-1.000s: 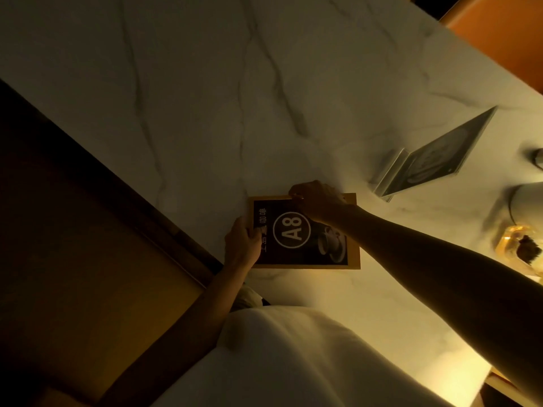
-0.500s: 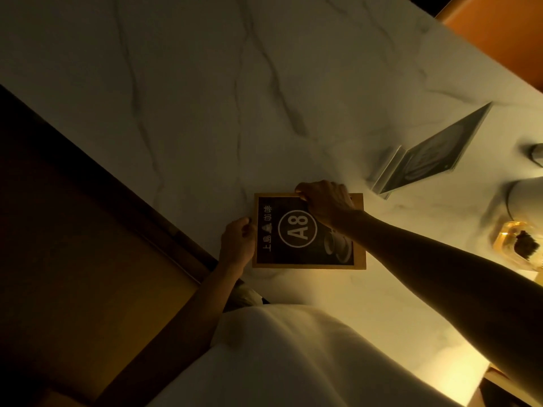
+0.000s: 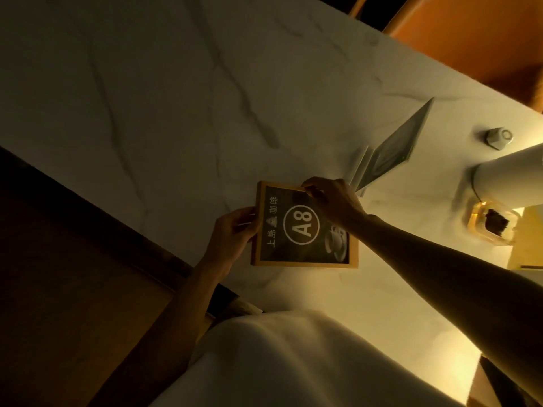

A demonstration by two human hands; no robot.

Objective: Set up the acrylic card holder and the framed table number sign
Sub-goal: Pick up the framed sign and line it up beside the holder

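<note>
Head view: dim marble table (image 3: pixel 147 98); left hand (image 3: pixel 232 230), right hand (image 3: pixel 332 198) apparently grip framed sign (image 3: pixel 305 227).

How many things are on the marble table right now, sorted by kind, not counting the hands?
Framed table number signs: 1, the framed A8 sign, gripped by left hand and right hand
Acrylic card holders: 1
Amber glass containers: 1
Small faceted white objects: 1
White cylinder, purpose unclear: 1
Total: 5
</note>
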